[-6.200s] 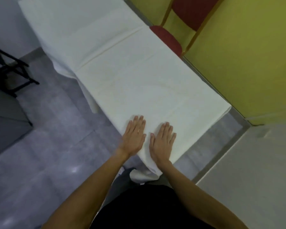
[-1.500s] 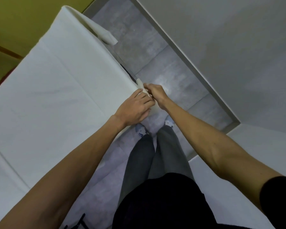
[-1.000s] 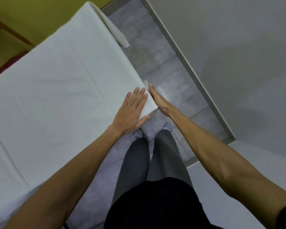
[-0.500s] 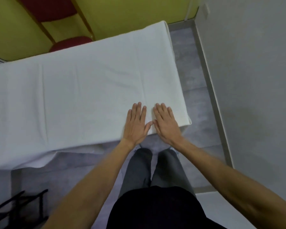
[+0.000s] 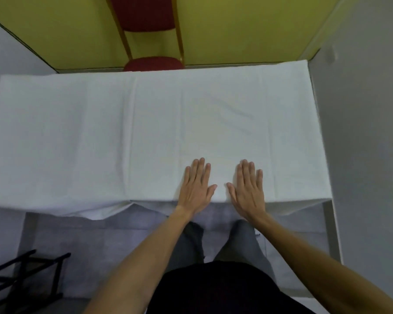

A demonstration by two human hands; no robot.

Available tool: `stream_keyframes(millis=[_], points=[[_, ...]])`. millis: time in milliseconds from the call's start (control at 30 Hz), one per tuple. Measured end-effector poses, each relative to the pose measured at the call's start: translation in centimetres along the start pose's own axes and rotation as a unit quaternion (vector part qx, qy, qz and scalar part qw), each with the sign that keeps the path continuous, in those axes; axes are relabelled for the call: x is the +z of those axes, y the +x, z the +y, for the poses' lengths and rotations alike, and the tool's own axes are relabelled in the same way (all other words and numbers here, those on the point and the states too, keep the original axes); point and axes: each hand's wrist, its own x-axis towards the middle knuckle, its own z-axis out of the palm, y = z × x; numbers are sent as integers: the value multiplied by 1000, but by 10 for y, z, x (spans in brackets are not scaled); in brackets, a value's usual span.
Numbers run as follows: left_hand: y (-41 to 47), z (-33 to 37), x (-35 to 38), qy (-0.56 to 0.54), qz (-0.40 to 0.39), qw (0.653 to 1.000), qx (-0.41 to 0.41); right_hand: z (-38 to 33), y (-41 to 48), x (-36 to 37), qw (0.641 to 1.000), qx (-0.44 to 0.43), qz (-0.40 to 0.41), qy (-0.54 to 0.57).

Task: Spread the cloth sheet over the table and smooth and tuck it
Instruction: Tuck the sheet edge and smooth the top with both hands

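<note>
A white cloth sheet (image 5: 100, 137) covers the whole table top, with vertical fold creases and a few diagonal wrinkles right of centre. Its near edge hangs lower on the left than on the right. My left hand (image 5: 196, 185) lies flat, palm down, on the sheet at the near edge. My right hand (image 5: 247, 188) lies flat beside it, a small gap between the thumbs. Both hands hold nothing, fingers together and stretched forward.
A red chair (image 5: 153, 62) with a yellow frame stands behind the table against the yellow wall. A grey wall (image 5: 368, 132) runs close along the table's right end. A black folding rack (image 5: 25, 282) stands on the floor at the lower left.
My hands left the table's right corner, where they pinched and pressed the cloth, and now lie flat further left along the near edge, slightly apart. My view has swung to face the table squarely.
</note>
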Motion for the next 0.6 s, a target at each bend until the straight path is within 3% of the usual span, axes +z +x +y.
stream_keyframes(millis=[300,600], points=[[-38,-148,-23,12,-6,999,31,-141,39,24,1000,-2,-10,5],[-48,-192,-35,9,10,1000,-9,-227,60,48,997,-55,-8,47]])
